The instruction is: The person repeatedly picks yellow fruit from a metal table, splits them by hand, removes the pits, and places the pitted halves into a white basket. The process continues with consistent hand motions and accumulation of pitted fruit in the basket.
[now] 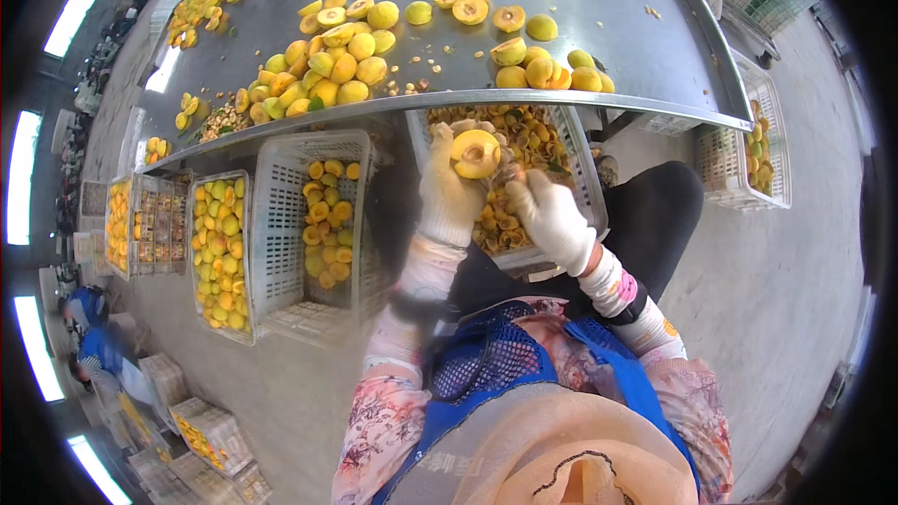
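My left hand [451, 186], in a white knit glove, holds a halved yellow fruit [476, 153], cut face up, with a hollow at its middle. Close to its right is my gloved right hand [551, 217], fingers curled and blurred around something thin that I cannot make out. Below both hands stands a plastic crate [589, 182] holding many brownish fruit scraps [537, 133]. On the metal table [449, 77] beyond lie a heap of whole and halved yellow fruits [337, 63], a smaller group [540, 70] to the right, and scattered pale kernels or pits.
Left of me are a partly filled white crate [280, 224] and a full fruit crate [221, 252]. Another fruit crate [744, 154] stands right, under the table's corner. The raised metal table rim [435, 99] runs across in front. People [105, 344] are at far left beside stacked crates [210, 428].
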